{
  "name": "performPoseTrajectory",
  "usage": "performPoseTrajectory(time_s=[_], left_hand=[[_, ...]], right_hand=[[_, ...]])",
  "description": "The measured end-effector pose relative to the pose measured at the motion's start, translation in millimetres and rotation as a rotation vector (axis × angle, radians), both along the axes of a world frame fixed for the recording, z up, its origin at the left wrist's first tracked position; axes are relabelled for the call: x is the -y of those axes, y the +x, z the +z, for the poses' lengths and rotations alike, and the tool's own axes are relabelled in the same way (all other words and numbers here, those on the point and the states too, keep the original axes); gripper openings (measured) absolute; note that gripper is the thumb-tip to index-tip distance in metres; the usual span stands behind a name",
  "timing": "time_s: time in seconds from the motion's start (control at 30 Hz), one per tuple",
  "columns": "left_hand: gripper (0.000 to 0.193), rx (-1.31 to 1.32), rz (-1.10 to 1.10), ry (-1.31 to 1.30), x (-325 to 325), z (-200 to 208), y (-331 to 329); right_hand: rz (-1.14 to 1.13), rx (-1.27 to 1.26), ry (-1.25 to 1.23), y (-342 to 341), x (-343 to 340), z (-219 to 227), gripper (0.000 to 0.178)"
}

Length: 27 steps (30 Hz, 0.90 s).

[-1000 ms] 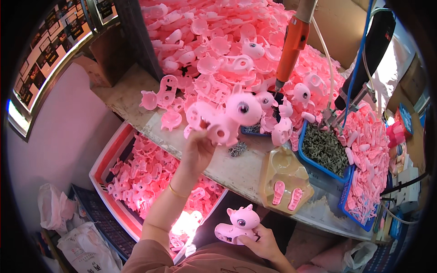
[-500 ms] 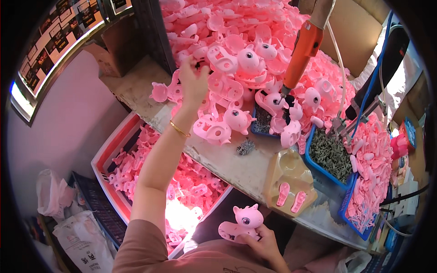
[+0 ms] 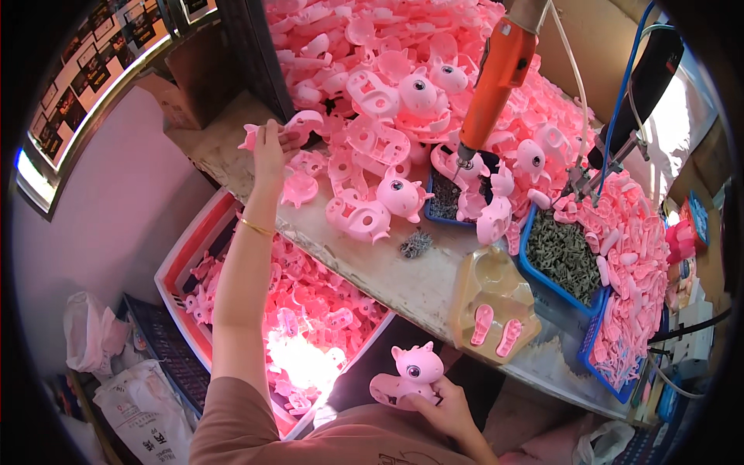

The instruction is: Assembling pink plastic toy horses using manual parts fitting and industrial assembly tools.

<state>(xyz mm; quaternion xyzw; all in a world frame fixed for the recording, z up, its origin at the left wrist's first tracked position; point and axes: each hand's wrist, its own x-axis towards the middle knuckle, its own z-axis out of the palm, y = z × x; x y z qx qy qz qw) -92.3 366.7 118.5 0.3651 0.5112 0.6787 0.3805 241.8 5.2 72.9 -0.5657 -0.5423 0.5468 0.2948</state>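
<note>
My right hand (image 3: pixel 449 409) is closed round a pink toy animal (image 3: pixel 420 364) with a glossy eye, held low in front of me. An open half body shell (image 3: pixel 390 387) sticks out on its left side. My left hand (image 3: pixel 270 155), with a gold bangle at its wrist, is stretched out over the table's far left. Its fingers are on a curved pink shell piece (image 3: pixel 304 122), which shows on both sides of them; the grip is partly hidden. Near it lie other pink shells (image 3: pixel 298 188) and a toy head with an eye (image 3: pixel 401 194).
A large heap of pink parts (image 3: pixel 341 46) covers the back. An orange power screwdriver (image 3: pixel 500 74) hangs above a small blue tray (image 3: pixel 449 203). Screws fill another blue tray (image 3: pixel 562 260). A tan fixture (image 3: pixel 492 310) holds two pink pieces. Below left stands a crate (image 3: pixel 182 271) of pink parts.
My left hand has moved left from the heap's edge, and a pink shell piece now shows at its fingers. The right hand keeps holding the toy animal, almost unmoved.
</note>
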Motion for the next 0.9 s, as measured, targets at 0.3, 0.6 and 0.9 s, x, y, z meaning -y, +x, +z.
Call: performPoseTrajectory(time_s=[0.3, 0.6, 0.9], left_hand=[[0.024, -0.341, -0.047, 0.31, 61.7, -11.0, 12.2], [0.025, 0.207, -0.494, 0.097, 117.6, -4.4, 66.3], [0.024, 0.239, -0.678, -0.015, 128.4, 2.8, 75.7]], right_hand=[[0.007, -0.025, 0.026, -1.3, 1.3, -4.5, 0.045], [0.024, -0.004, 0.049, -2.8, 1.5, -6.2, 0.042], [-0.012, -0.065, -0.053, -2.5, 5.1, -9.7, 0.034]])
